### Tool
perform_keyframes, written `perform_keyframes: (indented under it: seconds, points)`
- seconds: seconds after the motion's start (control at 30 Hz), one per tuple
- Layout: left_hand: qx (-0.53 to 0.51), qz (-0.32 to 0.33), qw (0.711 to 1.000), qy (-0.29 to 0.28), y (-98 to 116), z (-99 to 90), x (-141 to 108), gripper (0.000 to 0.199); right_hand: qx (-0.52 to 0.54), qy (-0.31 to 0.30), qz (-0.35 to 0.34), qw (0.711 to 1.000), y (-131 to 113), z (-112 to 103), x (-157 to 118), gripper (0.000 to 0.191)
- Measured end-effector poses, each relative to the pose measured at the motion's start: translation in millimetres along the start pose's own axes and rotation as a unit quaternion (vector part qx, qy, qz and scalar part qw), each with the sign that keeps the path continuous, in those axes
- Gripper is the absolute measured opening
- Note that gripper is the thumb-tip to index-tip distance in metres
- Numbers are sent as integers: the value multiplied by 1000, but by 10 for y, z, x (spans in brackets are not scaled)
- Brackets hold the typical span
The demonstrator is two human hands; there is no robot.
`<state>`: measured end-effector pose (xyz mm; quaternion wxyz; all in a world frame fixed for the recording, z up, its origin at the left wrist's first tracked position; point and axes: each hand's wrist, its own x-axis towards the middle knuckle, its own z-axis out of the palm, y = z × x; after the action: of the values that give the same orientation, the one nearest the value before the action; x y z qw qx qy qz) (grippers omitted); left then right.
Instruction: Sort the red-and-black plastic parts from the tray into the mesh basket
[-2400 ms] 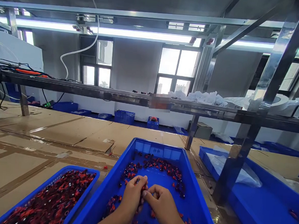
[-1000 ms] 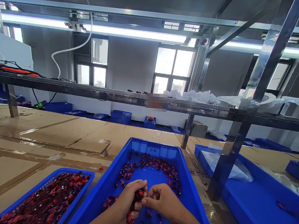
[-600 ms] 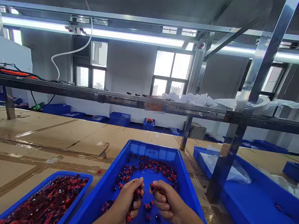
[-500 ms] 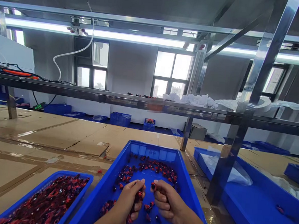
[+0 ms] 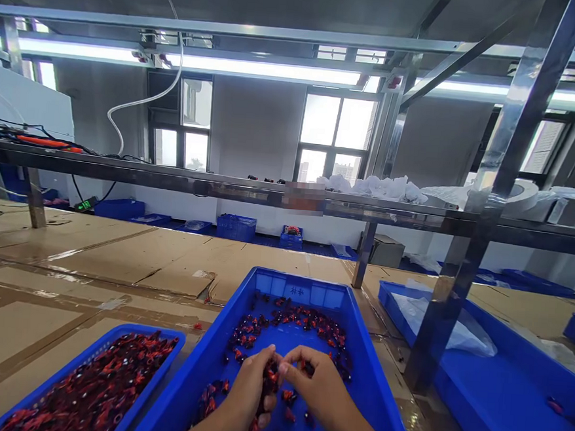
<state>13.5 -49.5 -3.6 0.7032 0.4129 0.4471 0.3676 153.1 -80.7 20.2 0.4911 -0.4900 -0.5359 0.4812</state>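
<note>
Over a deep blue tray (image 5: 177, 391), my left hand (image 5: 243, 393) is closed around several small red-and-black parts (image 5: 269, 377), glossy and too small to name by kind. My right hand (image 5: 322, 388) meets it at the fingertips, thumb and index finger pinched together. A bit of red and black shows under the right fingers, mostly hidden. Loose parts of the same look (image 5: 310, 319) lie on the tray floor, in an arc at the far end and scattered below my hands.
On the left, a shallower blue basket (image 5: 178, 346) is heaped with red and dark pieces. A metal post (image 5: 451, 299) rises to the right, beside another blue tray (image 5: 481, 400) with a plastic bag (image 5: 471, 333). Cardboard (image 5: 92, 254) covers the table; a metal shelf rail (image 5: 220, 188) crosses ahead.
My right hand has moved left, bringing its pinched fingers from apart to touching the left hand's fingertips. The left hand keeps its grip. The view has shifted slightly.
</note>
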Motion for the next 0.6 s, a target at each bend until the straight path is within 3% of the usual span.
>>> perform_keyframes:
  seconds: [0.07, 0.13, 0.2, 0.27, 0.37, 0.6]
  points:
    - [34, 24, 999, 2, -45, -1, 31, 41, -177, 30, -81, 980, 9, 60, -27, 9]
    - [85, 70, 994, 5, -83, -4, 60, 42, -238, 34, -117, 964, 20, 111, -44, 6]
    - [124, 104, 987, 6, -104, -6, 78, 44, -143, 26, -80, 986, 28, 143, -45, 2]
    - [139, 100, 985, 3, -100, -4, 81, 46, 2, 18, 10, 1000, 28, 146, -28, 8]
    - [139, 79, 987, -8, -64, 8, 59, 50, 132, -2, 127, 983, 20, 89, 16, 18]
    - [141, 91, 985, -25, -13, -9, 42, 67, 276, -20, 214, 937, 32, -53, 73, 23]
